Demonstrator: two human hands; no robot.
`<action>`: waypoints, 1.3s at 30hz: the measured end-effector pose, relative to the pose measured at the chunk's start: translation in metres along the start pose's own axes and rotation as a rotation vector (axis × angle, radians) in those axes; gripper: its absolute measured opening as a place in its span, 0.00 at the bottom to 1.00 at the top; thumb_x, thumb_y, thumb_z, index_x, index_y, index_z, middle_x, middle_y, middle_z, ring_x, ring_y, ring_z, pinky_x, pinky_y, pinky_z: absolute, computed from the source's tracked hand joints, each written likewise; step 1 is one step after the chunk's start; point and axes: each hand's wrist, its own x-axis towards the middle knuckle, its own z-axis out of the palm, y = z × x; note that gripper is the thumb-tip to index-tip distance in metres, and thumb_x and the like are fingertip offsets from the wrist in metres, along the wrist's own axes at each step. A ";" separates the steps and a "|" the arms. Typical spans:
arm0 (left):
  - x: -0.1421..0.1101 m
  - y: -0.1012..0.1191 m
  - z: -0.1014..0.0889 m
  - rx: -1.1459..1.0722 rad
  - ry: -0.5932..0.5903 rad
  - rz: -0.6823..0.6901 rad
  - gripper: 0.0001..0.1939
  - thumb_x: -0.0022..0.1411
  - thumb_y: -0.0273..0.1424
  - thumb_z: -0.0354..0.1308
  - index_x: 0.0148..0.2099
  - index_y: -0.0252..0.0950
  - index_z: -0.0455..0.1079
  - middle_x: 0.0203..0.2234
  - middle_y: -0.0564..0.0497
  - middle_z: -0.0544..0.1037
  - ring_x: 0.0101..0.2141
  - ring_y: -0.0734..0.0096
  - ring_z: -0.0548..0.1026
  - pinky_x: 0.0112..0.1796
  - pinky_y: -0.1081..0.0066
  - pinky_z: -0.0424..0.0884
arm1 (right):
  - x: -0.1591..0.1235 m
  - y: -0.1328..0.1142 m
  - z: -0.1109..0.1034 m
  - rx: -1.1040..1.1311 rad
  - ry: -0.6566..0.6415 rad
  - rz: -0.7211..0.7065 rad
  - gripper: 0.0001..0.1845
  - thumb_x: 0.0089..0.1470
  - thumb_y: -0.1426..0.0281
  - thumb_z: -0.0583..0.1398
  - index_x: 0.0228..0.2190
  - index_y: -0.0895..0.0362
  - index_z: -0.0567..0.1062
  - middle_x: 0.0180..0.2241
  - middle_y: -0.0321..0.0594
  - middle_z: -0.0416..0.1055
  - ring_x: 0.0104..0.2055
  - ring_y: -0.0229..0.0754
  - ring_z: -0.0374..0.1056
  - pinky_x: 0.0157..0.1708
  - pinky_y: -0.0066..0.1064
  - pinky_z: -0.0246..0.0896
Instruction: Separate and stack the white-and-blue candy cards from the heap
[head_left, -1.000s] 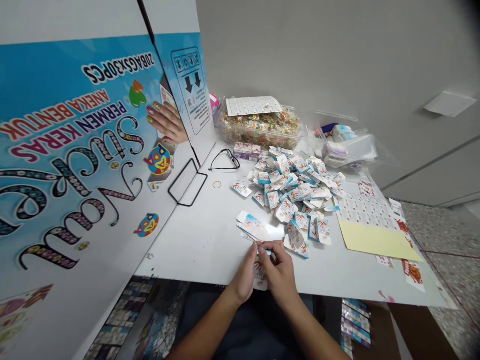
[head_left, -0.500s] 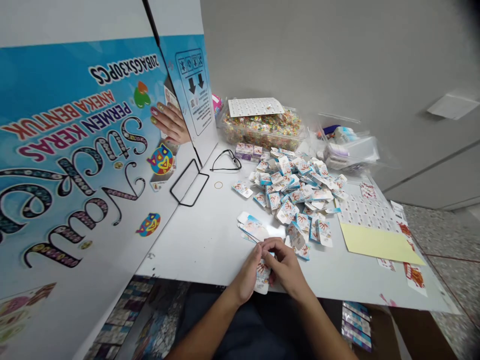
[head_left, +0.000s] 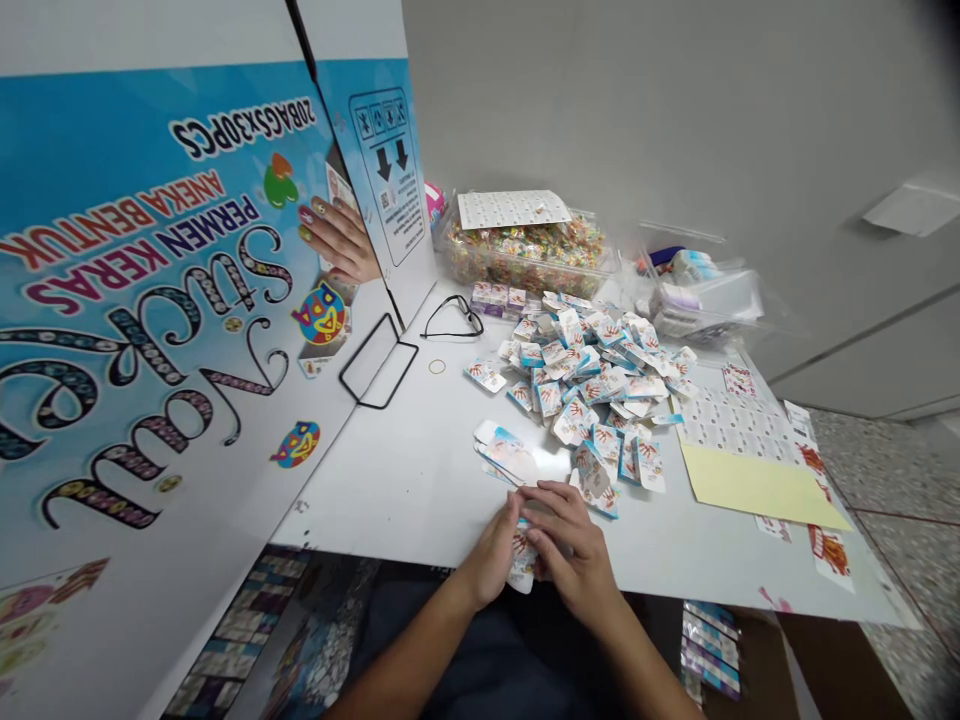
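Near the front edge of the table, my left hand (head_left: 489,556) is closed around a small printed card box (head_left: 523,567), white with a red-brown hand picture. My right hand (head_left: 568,540) is curled over the same box from the other side, its fingers bent against it. Part of the box is hidden by both hands. Just beyond my fingertips lie flat, unfolded printed box cards (head_left: 506,453). To the right of them spreads a large pile of small blue-and-white card boxes (head_left: 589,365).
Behind the pile stands a clear bin (head_left: 525,272) of small wrapped pieces, a sheet on top. A second clear bin (head_left: 701,300) holds packets. At left rises a big printed carton (head_left: 225,300). Black-framed stand (head_left: 379,365), rubber band (head_left: 436,367) and yellow paper (head_left: 757,487) also lie around.
My right hand's fingers have stretched and shifted over the top of the small card box. My left hand stays around it nearly unmoved.
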 end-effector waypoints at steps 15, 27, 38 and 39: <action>-0.014 0.016 0.022 0.297 -0.059 0.066 0.32 0.65 0.49 0.53 0.64 0.38 0.57 0.30 0.49 0.76 0.22 0.71 0.73 0.23 0.73 0.69 | 0.003 -0.017 -0.008 0.237 0.085 0.498 0.11 0.54 0.61 0.64 0.32 0.56 0.78 0.26 0.36 0.70 0.19 0.34 0.61 0.18 0.28 0.61; -0.016 0.014 0.020 0.619 0.008 0.222 0.30 0.53 0.29 0.68 0.58 0.39 0.68 0.48 0.41 0.76 0.47 0.52 0.75 0.53 0.58 0.66 | -0.009 -0.010 -0.011 0.218 0.405 0.476 0.09 0.51 0.63 0.67 0.31 0.56 0.78 0.28 0.38 0.72 0.29 0.39 0.66 0.28 0.29 0.63; -0.025 0.021 0.023 0.649 0.025 0.316 0.35 0.56 0.29 0.64 0.66 0.38 0.63 0.59 0.42 0.70 0.59 0.47 0.66 0.63 0.55 0.54 | -0.018 -0.024 -0.004 0.060 0.376 0.130 0.12 0.56 0.76 0.62 0.40 0.50 0.81 0.39 0.43 0.74 0.42 0.45 0.72 0.40 0.38 0.69; -0.026 0.021 0.023 0.651 0.029 0.325 0.34 0.56 0.29 0.64 0.65 0.37 0.63 0.59 0.42 0.71 0.59 0.47 0.67 0.62 0.56 0.55 | -0.019 -0.025 -0.003 0.045 0.369 0.111 0.14 0.57 0.76 0.62 0.42 0.50 0.81 0.40 0.43 0.74 0.43 0.46 0.72 0.41 0.38 0.69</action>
